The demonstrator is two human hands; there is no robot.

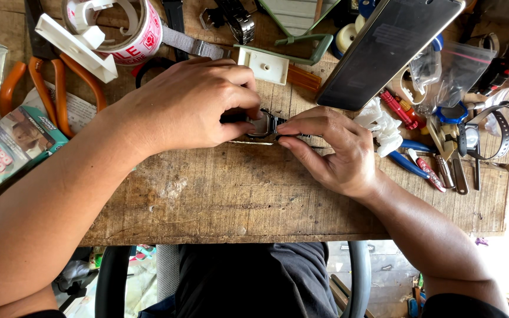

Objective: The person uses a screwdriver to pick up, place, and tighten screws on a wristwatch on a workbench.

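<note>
Left hand [192, 106]: pinches the watch [261, 125] (small, silvery).
Right hand [331, 147]: grips a thin tool [290, 137] touching the watch.

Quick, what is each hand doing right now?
Left hand: closed, pinching the small watch case.
Right hand: closed, pinching a thin dark tool at the case.

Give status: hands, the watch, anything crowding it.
Left hand pinching the watch on the bench. Right hand at its right side, fingertips pinched; tool, if any, unclear. Phone and pliers close by.
</note>
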